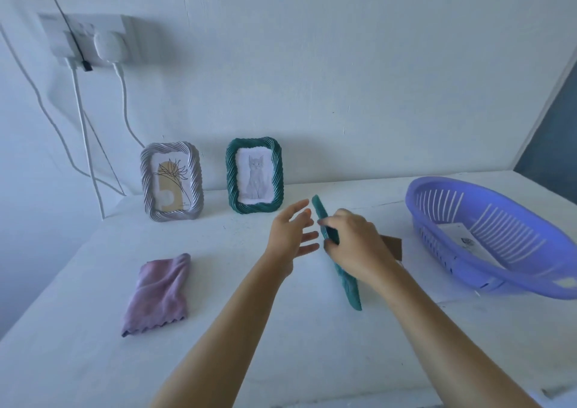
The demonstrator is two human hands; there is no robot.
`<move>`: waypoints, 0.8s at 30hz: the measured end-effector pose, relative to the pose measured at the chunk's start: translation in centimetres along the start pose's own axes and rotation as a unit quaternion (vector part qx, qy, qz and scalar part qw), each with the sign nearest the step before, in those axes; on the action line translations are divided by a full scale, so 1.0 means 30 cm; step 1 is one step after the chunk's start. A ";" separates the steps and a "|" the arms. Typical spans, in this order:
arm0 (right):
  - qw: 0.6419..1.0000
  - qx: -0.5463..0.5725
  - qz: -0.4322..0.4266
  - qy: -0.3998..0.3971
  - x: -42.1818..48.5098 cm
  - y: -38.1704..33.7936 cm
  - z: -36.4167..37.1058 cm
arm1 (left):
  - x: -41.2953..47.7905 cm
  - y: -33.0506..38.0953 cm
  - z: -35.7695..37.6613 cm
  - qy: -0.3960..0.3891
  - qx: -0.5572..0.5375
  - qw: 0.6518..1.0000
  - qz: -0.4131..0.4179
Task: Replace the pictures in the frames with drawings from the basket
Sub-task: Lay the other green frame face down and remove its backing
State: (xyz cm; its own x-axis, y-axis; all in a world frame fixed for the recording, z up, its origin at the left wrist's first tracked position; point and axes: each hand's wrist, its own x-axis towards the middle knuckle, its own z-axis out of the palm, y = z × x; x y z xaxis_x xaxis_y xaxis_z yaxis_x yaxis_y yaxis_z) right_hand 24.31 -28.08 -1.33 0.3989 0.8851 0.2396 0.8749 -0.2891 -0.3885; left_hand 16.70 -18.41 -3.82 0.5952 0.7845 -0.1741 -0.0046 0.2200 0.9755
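green cat frame | upright on white table | near pale wall

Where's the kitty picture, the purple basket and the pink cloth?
kitty picture (256, 176), head view, on the cat drawing.
purple basket (487, 274), head view, on its near wall.
pink cloth (159, 292), head view, on its middle.

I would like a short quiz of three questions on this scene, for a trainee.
1. True or false: the right hand grips the edge-on frame.
2. What does the picture in the standing green frame show? A a flower; B a cat; C a house.
3. Fill in the missing word: a sheet of paper lies in the purple ____.
Key: 1 true; 2 B; 3 basket.
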 end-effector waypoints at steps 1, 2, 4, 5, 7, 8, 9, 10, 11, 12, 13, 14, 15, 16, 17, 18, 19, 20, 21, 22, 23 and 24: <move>0.999 0.026 -0.013 -0.018 -0.007 -0.010 0.007 | -0.007 -0.005 -0.011 0.005 0.001 1.000 -0.008; 0.997 0.064 -0.019 -0.043 -0.013 -0.016 0.013 | -0.010 -0.012 -0.025 0.009 0.007 1.000 -0.014; 0.986 0.138 -0.022 -0.096 -0.025 -0.024 0.013 | -0.014 -0.026 -0.059 0.018 0.027 0.999 -0.025; 0.981 0.159 -0.025 -0.110 -0.033 -0.025 0.009 | -0.017 -0.035 -0.077 0.022 0.041 0.998 -0.031; 0.976 0.197 -0.021 -0.091 -0.047 -0.017 -0.013 | -0.024 -0.059 -0.112 0.035 0.068 0.996 -0.036; 0.971 0.231 -0.008 -0.064 -0.051 -0.005 -0.033 | -0.027 -0.075 -0.127 0.045 0.079 0.995 -0.035; 0.964 0.264 0.004 -0.032 -0.050 0.014 -0.051 | -0.030 -0.091 -0.140 0.053 0.090 0.994 -0.034; 0.961 0.278 0.009 -0.002 -0.045 0.038 -0.063 | -0.032 -0.107 -0.151 0.060 0.105 0.992 -0.034; 0.963 0.269 0.011 0.012 -0.035 0.061 -0.069 | -0.032 -0.125 -0.160 0.066 0.127 0.989 -0.032; 0.968 0.248 0.018 0.004 -0.023 0.085 -0.059 | -0.027 -0.142 -0.170 0.072 0.159 0.984 -0.027; 0.973 0.227 0.027 -0.026 -0.013 0.104 -0.040 | -0.020 -0.158 -0.178 0.076 0.195 0.978 -0.020; 0.975 0.208 0.037 -0.067 -0.006 0.120 -0.011 | -0.014 -0.170 -0.183 0.083 0.234 0.969 -0.015; 0.974 0.192 0.041 -0.109 0.000 0.137 0.027 | -0.009 -0.179 -0.185 0.092 0.272 0.958 -0.010; 0.972 0.180 0.041 -0.146 0.002 0.151 0.065 | -0.005 -0.188 -0.186 0.103 0.304 0.947 -0.003; 0.969 0.171 0.038 -0.177 0.000 0.160 0.098 | -0.006 -0.195 -0.185 0.111 0.327 0.939 0.008; 0.965 0.166 0.035 -0.199 -0.006 0.165 0.126 | -0.006 -0.202 -0.185 0.116 0.344 0.932 0.019; 0.963 0.164 0.034 -0.211 -0.011 0.169 0.152 | -0.007 -0.209 -0.187 0.119 0.361 0.925 0.026; 0.962 0.163 0.034 -0.216 -0.016 0.174 0.176 | -0.009 -0.216 -0.188 0.119 0.378 0.918 0.028; 0.962 0.163 0.035 -0.217 -0.021 0.179 0.197 | -0.011 -0.224 -0.192 0.119 0.393 0.912 0.028; 0.962 0.163 0.037 -0.216 -0.025 0.184 0.213 | -0.013 -0.229 -0.194 0.118 0.402 0.907 0.028; 0.963 0.162 0.034 -0.213 -0.029 0.186 0.223 | -0.015 -0.232 -0.194 0.118 0.408 0.905 0.029; 0.964 0.162 0.031 -0.211 -0.032 0.187 0.229 | -0.018 -0.231 -0.191 0.119 0.413 0.902 0.029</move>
State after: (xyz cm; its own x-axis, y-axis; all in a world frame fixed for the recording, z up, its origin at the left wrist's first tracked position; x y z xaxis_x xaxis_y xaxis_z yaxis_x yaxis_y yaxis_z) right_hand 26.96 -28.05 -9.86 0.2401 0.9592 -0.1490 0.6950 -0.2770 -0.6635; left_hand 11.80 -17.02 -11.25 0.4239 0.9045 -0.0468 0.6285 -0.2565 0.7343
